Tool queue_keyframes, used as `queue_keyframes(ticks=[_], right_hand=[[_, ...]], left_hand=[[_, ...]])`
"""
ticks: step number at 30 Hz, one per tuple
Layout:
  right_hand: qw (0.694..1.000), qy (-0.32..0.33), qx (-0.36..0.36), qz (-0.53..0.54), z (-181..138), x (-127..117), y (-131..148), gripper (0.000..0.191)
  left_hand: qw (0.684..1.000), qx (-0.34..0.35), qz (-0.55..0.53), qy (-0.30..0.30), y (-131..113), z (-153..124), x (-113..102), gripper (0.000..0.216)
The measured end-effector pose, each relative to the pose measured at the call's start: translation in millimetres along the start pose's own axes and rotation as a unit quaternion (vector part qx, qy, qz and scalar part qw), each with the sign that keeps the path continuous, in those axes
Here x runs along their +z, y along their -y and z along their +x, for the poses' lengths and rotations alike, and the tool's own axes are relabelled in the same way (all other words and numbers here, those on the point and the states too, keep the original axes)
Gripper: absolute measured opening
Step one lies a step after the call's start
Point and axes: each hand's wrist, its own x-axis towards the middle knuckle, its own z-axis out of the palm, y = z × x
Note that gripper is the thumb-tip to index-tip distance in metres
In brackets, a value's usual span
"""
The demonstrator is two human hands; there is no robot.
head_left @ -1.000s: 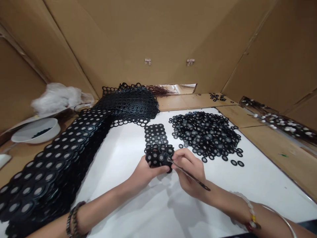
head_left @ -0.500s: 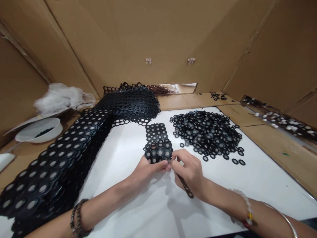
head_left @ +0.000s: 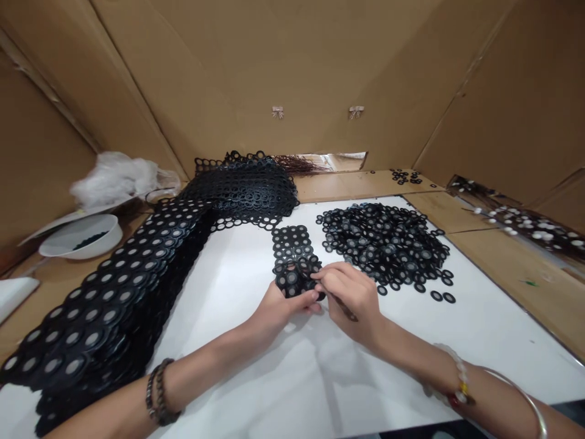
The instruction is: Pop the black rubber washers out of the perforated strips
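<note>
A strip of linked black rings (head_left: 291,238) lies on the white board, its near end raised and bunched. My left hand (head_left: 276,308) is closed on that near end, thumb on top and fingers underneath. My right hand (head_left: 354,299) grips a slim dark-handled tool (head_left: 345,310) and works right against the strip's near edge. Its tip is hidden by my fingers, so I cannot tell its exact kind. Just beyond my right hand sits a heap of loose black rings (head_left: 384,244), with a few strays at its near side.
A long thick stack of linked rings (head_left: 107,280) runs along the left, joining a larger ring mesh (head_left: 247,189) behind. Farther left are a white bowl (head_left: 112,228) with dark pieces and a clear plastic bag (head_left: 121,180). Cardboard walls (head_left: 315,67) surround the white board (head_left: 457,353).
My right hand has shifted slightly up, its fingers reaching further over the strip, and the tool handle has tilted. The near end of the strip has turned a little. The view has shifted slightly.
</note>
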Motion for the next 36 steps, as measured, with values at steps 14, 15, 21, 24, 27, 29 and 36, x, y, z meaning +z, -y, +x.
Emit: queue_keyframes(ticks=[14, 15, 21, 24, 27, 29, 36], right_hand=[[0.993, -0.06, 0.03, 0.092, 3.0, -7.0, -17.8, 0.018], [0.993, -0.089, 0.035, 0.075, 0.2, -5.2, -17.0, 0.016], [0.99, -0.103, 0.038, 0.092, -9.7, 7.0, -8.3, 0.015], [0.986, -0.09, 0.048, 0.134, -9.6, 9.5, -3.1, 0.017], [0.979, -0.08, 0.072, 0.173, -12.3, 11.1, -0.9, 0.015], [0.975, -0.062, 0.085, 0.194, -15.4, 12.2, -1.5, 0.013], [0.98, 0.005, 0.126, 0.151, -19.6, 11.8, -2.6, 0.006]], left_hand=[[0.996, -0.01, 0.051, -0.066, 5.1, -4.9, 2.4, 0.027], [0.995, -0.008, 0.057, -0.085, 6.3, -4.8, 2.6, 0.026], [0.983, 0.005, 0.032, -0.179, 9.2, -4.3, 3.5, 0.028], [0.984, 0.019, 0.016, -0.175, 8.6, -3.5, 5.2, 0.031], [0.984, 0.029, 0.031, -0.174, 8.0, -2.9, 6.9, 0.028], [0.982, 0.033, 0.062, -0.177, 8.0, -2.7, 7.4, 0.025], [0.98, 0.04, 0.081, -0.18, 8.4, -1.9, 7.9, 0.023]])
